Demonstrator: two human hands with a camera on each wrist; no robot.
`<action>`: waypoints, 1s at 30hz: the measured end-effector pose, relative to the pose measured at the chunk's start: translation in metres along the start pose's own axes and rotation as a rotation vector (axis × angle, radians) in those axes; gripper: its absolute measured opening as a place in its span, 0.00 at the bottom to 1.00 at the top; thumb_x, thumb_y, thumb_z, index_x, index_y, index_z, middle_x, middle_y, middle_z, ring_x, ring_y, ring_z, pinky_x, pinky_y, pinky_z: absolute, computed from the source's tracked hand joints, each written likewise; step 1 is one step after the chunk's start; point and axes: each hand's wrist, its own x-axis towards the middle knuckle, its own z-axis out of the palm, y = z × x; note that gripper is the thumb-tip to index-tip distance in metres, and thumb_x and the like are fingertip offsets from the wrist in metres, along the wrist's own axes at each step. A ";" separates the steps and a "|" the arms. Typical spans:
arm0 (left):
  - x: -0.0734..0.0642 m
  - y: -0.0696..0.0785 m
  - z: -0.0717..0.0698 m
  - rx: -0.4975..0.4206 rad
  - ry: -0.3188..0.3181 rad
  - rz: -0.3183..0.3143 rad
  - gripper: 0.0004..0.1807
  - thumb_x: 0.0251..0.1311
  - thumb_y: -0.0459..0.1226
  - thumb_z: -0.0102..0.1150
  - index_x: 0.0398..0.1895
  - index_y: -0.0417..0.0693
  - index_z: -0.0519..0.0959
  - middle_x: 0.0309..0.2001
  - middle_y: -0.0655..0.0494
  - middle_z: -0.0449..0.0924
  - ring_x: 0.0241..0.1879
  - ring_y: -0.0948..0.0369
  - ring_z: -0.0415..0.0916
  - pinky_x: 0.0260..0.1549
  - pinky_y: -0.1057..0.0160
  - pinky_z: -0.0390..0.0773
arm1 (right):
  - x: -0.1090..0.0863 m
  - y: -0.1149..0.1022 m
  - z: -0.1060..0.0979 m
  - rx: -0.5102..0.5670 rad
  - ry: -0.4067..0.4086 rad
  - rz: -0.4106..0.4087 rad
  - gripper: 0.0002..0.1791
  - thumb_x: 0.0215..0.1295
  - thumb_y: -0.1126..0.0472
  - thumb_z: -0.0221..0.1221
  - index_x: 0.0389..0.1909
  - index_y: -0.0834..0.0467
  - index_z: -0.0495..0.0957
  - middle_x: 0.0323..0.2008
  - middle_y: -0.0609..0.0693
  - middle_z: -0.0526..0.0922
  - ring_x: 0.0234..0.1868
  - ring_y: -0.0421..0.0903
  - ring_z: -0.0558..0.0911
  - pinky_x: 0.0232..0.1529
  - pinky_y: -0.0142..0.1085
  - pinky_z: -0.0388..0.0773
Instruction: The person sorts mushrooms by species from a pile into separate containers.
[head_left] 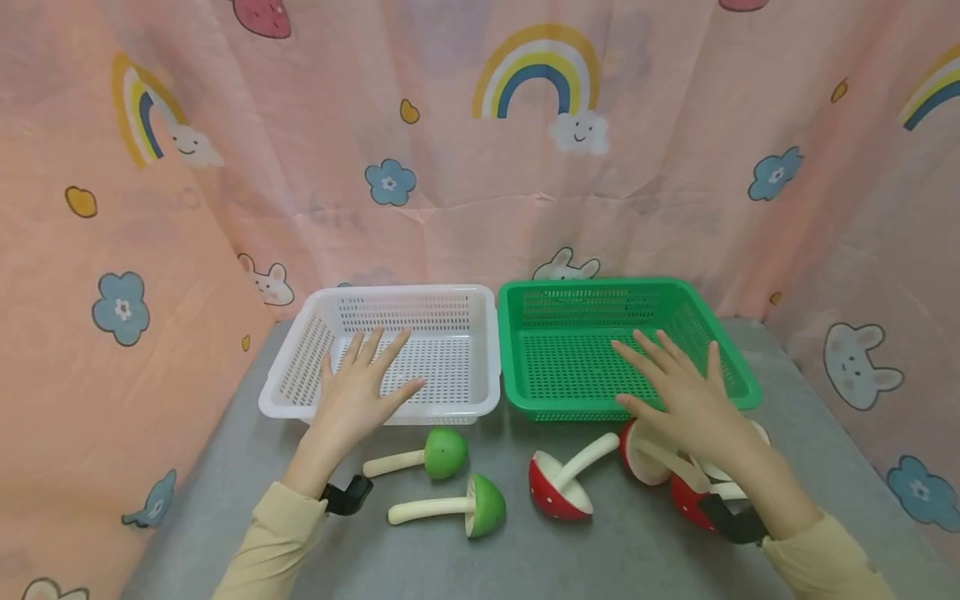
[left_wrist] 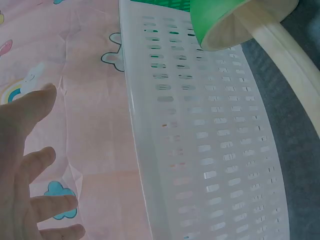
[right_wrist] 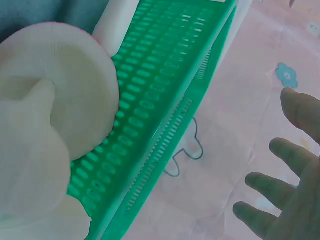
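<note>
Head view takes in a pink patterned curtain (head_left: 450, 237) behind the person's left hand (head_left: 360, 387) and right hand (head_left: 682, 396), with a grey tabletop (head_left: 615, 558) beneath them. A green basket (head_left: 585, 406) stands below the right hand; just beside it, a white basket (head_left: 420, 410) stands below the left. Both hands hold nothing, their fingers spread apart; each wrist view shows them clear of the basket there. Two green-capped mushrooms (head_left: 486, 506) lie on the tabletop to the right of the left wrist, nearer the person than its fingers, their pale stems pointing left. One red-capped mushroom (head_left: 558, 498) lies between the two hands, its stem slanting toward the right one. More red-capped mushrooms (head_left: 647, 454) crowd under the right wrist, partly hidden by it; their number cannot be told. A black strap (head_left: 348, 496) sits at the left wrist.
</note>
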 end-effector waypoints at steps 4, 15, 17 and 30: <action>-0.006 -0.002 0.001 -0.005 0.061 0.011 0.39 0.61 0.63 0.51 0.74 0.67 0.56 0.75 0.48 0.53 0.75 0.44 0.46 0.67 0.28 0.40 | -0.004 -0.004 0.003 0.026 0.036 -0.026 0.39 0.67 0.42 0.55 0.75 0.42 0.51 0.75 0.58 0.54 0.77 0.61 0.48 0.65 0.69 0.17; -0.021 -0.007 0.008 -0.012 0.236 0.000 0.33 0.61 0.55 0.56 0.69 0.60 0.66 0.69 0.46 0.67 0.69 0.44 0.61 0.67 0.32 0.49 | -0.015 -0.013 0.014 0.145 0.132 -0.029 0.36 0.66 0.46 0.58 0.73 0.44 0.57 0.72 0.59 0.60 0.73 0.63 0.56 0.69 0.69 0.30; -0.023 -0.008 0.010 -0.010 0.257 -0.002 0.32 0.61 0.55 0.57 0.68 0.58 0.68 0.67 0.46 0.69 0.67 0.44 0.64 0.67 0.32 0.50 | -0.018 -0.016 0.017 0.158 0.144 -0.033 0.35 0.66 0.47 0.58 0.72 0.45 0.59 0.71 0.59 0.61 0.72 0.63 0.58 0.70 0.68 0.34; -0.033 -0.022 0.026 -0.051 0.307 -0.002 0.27 0.62 0.50 0.59 0.63 0.55 0.73 0.61 0.47 0.75 0.62 0.48 0.69 0.68 0.35 0.50 | -0.027 -0.029 0.049 0.143 0.264 -0.097 0.29 0.59 0.56 0.65 0.63 0.50 0.72 0.61 0.55 0.75 0.63 0.57 0.71 0.66 0.62 0.58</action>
